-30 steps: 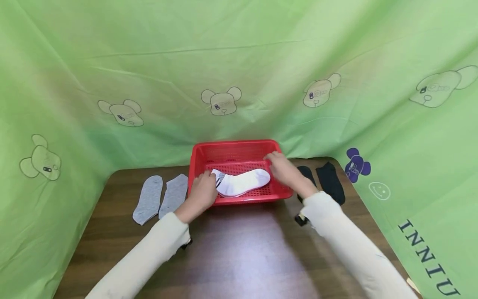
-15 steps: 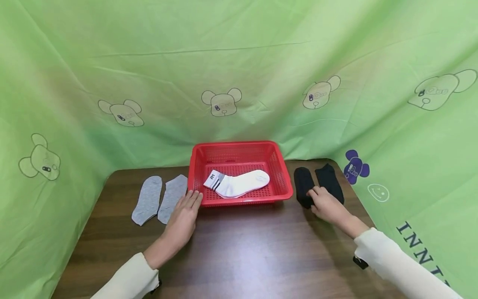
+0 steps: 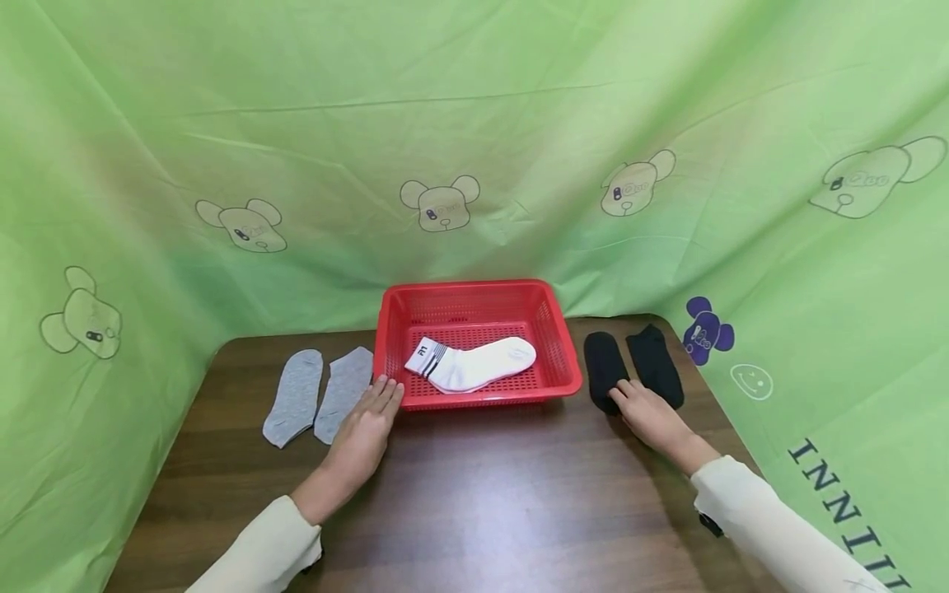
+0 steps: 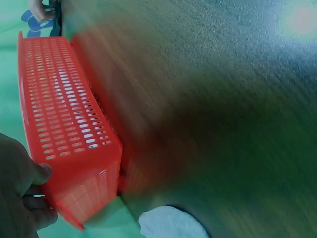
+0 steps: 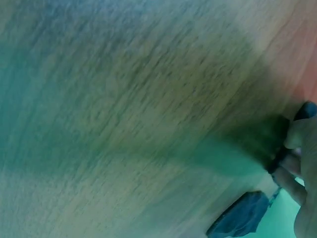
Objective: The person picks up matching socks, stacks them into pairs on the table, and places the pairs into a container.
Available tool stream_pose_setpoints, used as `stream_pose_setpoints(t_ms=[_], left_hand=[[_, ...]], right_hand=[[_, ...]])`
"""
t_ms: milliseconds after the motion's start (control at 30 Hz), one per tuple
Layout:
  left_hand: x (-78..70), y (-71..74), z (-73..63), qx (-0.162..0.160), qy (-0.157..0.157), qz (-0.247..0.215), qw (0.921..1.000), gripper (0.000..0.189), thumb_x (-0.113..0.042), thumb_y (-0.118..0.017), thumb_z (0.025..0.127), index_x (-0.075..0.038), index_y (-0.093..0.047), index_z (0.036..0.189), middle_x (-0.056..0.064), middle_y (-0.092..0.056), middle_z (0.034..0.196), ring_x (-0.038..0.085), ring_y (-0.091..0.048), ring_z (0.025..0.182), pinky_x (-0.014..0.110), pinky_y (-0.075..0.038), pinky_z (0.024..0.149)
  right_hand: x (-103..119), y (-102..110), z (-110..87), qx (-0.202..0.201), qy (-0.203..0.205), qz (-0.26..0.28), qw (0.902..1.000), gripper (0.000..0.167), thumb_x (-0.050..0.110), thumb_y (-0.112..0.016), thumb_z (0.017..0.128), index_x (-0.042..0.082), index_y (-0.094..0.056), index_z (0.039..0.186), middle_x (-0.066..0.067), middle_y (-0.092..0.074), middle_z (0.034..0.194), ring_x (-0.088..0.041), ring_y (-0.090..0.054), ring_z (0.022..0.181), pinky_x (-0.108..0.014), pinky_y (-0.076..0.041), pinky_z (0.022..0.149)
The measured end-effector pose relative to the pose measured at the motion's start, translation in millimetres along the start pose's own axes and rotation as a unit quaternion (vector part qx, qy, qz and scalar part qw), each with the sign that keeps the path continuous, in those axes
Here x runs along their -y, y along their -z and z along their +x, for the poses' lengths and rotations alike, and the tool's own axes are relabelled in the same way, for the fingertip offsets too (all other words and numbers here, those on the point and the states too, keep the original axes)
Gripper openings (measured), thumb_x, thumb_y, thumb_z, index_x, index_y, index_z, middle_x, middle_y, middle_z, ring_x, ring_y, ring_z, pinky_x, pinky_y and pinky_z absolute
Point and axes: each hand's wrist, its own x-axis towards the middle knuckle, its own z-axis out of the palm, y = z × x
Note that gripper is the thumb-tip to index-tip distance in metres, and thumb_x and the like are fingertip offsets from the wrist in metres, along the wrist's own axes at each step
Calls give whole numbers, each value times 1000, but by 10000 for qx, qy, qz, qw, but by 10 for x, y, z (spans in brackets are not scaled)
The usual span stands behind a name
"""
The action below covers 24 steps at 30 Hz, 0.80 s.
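Note:
In the head view, my left hand rests at the front left corner of a red plastic basket. The left wrist view shows its thumb and fingertips touching the basket's rim there. A folded white sock with dark stripes at the cuff lies inside the basket. To the right, my right hand pinches the near end of a black sock, which lies flat on the table. In the right wrist view, dark fabric shows beside its fingers. A second black sock lies just right of that one.
Two grey socks lie side by side left of the basket, the nearer one partly behind my left hand. A green curtain with cartoon bear heads hangs round the back and sides of the wooden table.
Both hands have come out of the basket, leaving the white sock in it. My left hand moved to the front left corner; my right hand moved right and down to the black sock.

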Motion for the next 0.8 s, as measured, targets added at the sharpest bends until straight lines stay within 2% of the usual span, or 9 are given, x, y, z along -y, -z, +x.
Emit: stream_pose_setpoints(t_ms=[200,433,600,800], left_hand=[[-8,-25,-16,-72,-82,55,9999,54,16,-70,81,6,-63,134,24,-64,137,41,-57,134,51,-48,109],[-1,-14,-7,-22,-155,188,9997,53,15,-69,82,8,-61,135,26,-64,137,42,-57,134,51,-47,109],[3,-6,-5,30,-160,223,9996,52,13,-69,84,8,-61,135,25,-63,137,41,-56,135,50,-47,110],[-1,-15,-13,-11,-179,192,9997,52,12,-71,83,8,-62,134,25,-64,136,42,-58,133,50,-47,110]], right_hand=[[-32,-44,-9,-168,82,-114,9998,25,-5,-75,75,1,-58,93,-12,-55,88,-30,-54,75,-40,-49,60],[32,-48,22,-421,-75,260,9987,6,2,-61,82,1,-58,87,-11,-54,84,-30,-52,71,-43,-47,61],[151,5,42,-581,-113,528,9969,16,-1,-68,79,2,-57,91,-9,-53,85,-26,-52,71,-40,-47,62],[446,91,91,-827,-148,899,9924,23,-3,-74,75,2,-61,94,-7,-56,86,-22,-57,76,-36,-51,62]])
